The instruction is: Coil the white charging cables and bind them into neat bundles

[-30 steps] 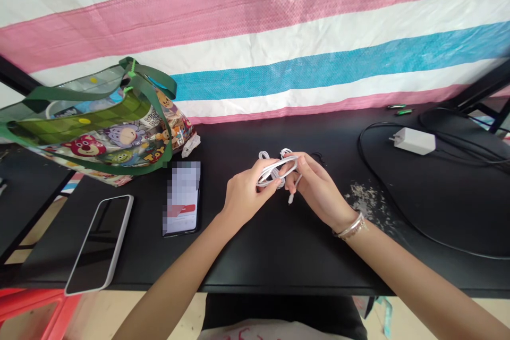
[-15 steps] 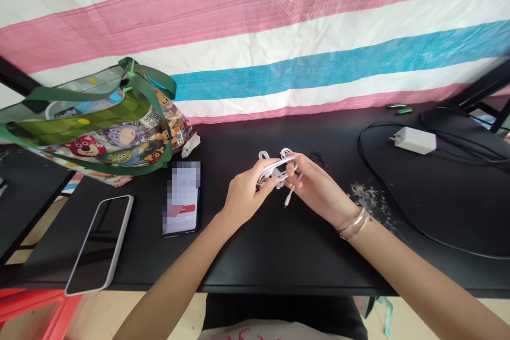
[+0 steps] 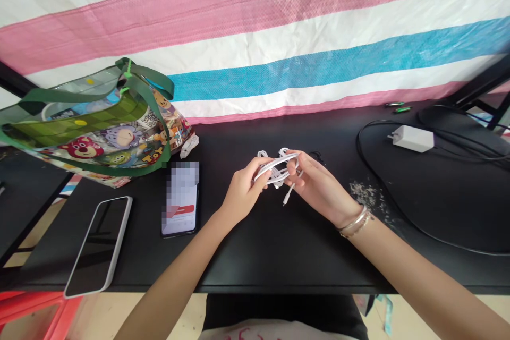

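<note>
Left hand (image 3: 244, 189) pinches coiled white cable (image 3: 278, 160) at eight o'clock, right hand (image 3: 322, 189) at two; white adapter (image 3: 413, 139) beyond, three o'clock.

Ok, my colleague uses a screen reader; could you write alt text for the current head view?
A person's left hand and right hand hold a looped white cable over a black table. At left are a dark-screened phone, a lit phone and a cartoon-print bag; at right, a white power adapter.

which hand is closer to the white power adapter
Right. The right hand is left of the white power adapter; the left hand is farther left, past the right hand.
</note>
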Demonstrator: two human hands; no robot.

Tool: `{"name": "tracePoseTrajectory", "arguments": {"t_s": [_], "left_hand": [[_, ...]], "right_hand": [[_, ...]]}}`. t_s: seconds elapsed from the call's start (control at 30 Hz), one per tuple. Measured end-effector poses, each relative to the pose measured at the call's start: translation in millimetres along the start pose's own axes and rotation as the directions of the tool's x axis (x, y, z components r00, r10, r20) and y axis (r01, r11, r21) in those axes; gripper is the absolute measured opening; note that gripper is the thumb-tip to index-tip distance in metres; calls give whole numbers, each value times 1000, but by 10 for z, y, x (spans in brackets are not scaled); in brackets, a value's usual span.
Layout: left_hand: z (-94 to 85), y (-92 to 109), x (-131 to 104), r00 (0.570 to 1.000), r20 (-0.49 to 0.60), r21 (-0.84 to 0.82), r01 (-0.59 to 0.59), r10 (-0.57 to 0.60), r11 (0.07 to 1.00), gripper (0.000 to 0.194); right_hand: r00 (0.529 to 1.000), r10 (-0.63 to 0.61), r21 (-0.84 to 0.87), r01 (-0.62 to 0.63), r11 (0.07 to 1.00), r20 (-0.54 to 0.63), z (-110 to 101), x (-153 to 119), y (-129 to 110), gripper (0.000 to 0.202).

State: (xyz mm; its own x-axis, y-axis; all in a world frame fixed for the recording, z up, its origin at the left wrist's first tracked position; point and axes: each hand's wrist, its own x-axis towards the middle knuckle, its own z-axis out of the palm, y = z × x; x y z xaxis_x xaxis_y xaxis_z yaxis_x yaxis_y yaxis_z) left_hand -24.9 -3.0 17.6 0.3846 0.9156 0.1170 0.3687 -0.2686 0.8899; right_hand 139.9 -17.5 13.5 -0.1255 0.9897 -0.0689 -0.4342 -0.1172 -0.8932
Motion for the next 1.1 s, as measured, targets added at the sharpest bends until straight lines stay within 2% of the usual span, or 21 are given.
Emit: {"name": "tracePoseTrajectory", "arguments": {"t_s": [0.23, 0.33, 0.47, 0.63, 0.77, 0.83, 1.0, 1.1], "left_hand": [[-21, 5, -2, 993, 113, -169, 38, -19, 985, 42], [-17, 9, -4, 988, 133, -241, 104, -73, 965, 45], [-29, 48, 5, 964, 220, -336, 220, -150, 916, 46], [-39, 84, 23, 944, 284, -450, 286, -168, 846, 41], [-21, 64, 30, 957, 247, -544, 266, -151, 796, 38], [-18, 58, 27, 963, 221, -534, 249, -151, 808, 38], [-26, 58, 15, 993, 38, -273, 121, -115, 955, 32], [-20, 39, 13, 996, -70, -130, 37, -47, 991, 28]], "right_hand": [[1000, 2, 17, -1, 1000, -17, -11, 10, -34, 27], [1000, -16, 16, 16, 1000, -4, 7, 0, -50, 27], [999, -32, -9, 32, 999, 20, 24, -23, -76, 28], [998, -50, -55, 52, 997, 41, 7, -18, -79, 28], [998, -45, -56, 48, 997, 54, 3, -6, -69, 28], [997, -39, -26, 40, 999, 60, 7, -3, -71, 28], [998, -38, 18, 37, 999, 51, 15, -5, -91, 27], [998, -47, 1, 47, 999, 46, 20, -7, -94, 24]]}}
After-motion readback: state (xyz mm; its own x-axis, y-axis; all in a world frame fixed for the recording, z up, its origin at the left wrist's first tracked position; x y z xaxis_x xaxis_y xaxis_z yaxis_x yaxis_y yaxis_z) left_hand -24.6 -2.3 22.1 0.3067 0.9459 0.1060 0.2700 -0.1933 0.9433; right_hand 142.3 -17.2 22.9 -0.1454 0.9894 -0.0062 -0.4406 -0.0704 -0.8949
